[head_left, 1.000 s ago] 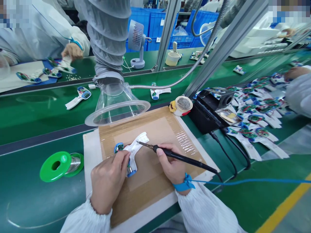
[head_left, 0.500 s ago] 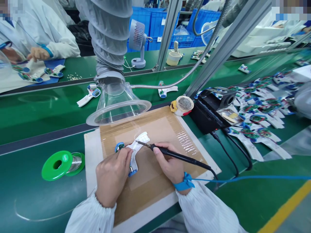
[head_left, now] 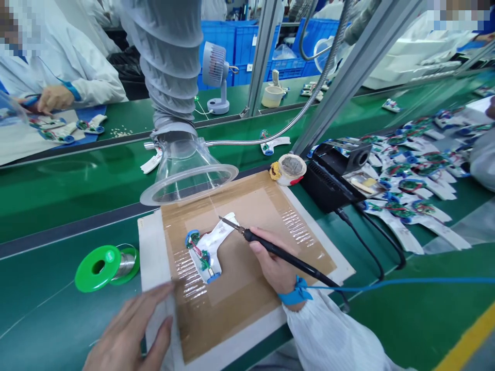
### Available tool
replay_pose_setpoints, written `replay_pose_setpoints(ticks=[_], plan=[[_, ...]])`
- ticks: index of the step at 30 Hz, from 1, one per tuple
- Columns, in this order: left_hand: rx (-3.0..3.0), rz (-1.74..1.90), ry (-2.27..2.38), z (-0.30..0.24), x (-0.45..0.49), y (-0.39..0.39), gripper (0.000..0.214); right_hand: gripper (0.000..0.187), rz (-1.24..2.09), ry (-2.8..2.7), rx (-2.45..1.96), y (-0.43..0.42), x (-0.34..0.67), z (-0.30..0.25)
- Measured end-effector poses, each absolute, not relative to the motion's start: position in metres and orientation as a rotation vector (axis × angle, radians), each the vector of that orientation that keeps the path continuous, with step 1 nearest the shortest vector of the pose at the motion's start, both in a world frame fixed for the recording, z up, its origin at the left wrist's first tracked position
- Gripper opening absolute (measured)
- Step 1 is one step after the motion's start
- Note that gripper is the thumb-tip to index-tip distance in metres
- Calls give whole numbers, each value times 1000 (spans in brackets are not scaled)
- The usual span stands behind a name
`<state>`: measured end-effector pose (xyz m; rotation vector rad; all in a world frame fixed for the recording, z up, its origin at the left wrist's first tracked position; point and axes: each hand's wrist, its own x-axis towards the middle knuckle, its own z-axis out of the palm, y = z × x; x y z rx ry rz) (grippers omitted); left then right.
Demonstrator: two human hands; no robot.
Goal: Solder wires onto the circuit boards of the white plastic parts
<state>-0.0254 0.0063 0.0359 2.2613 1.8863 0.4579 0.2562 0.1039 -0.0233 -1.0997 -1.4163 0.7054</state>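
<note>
My right hand is wrapped round a black soldering iron. The iron's tip is over the upper end of a white plastic housing; whether they touch I cannot tell. Red wires, green circuit boards and blue end pieces show in the housing, which lies on a brown taped board. Over the board's left edge, my left hand is open, thumb apart from the fingers, holding nothing. A green spool of solder wire lies on its side just beyond it.
A clear extraction hood hangs above the board's far edge. Behind the board are a small round pot and a black soldering station. Many similar housings are piled at right. A co-worker's hand is at far left.
My left hand has left the housing, moving toward me and left with its fingers opening. The housing's inside is now uncovered. My right hand still holds the iron in nearly the same place.
</note>
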Motion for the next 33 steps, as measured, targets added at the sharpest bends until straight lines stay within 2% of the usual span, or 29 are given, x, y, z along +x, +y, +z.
replay_pose_setpoints(ticks=[4,9,12,19,24,29,33], plan=[[2351,763,1932,46,17,64,29,26,745,-1383,-1098,103,255,-27],[2448,154,1979,40,58,131,18,24,754,-1357,-1056,102,255,-24],[2406,81,1936,33,55,137,19,23,757,-1374,-1022,103,253,-22],[2331,732,1873,10,37,117,21,12,773,-1285,-1085,102,238,-9],[2380,734,1750,-4,33,113,28,13,702,-1313,-1121,103,232,-9],[2087,845,1733,5,29,112,55,14,719,-1355,-1157,111,236,-12],[1476,1179,1795,23,23,109,48,15,723,-1323,-1140,109,239,-8]])
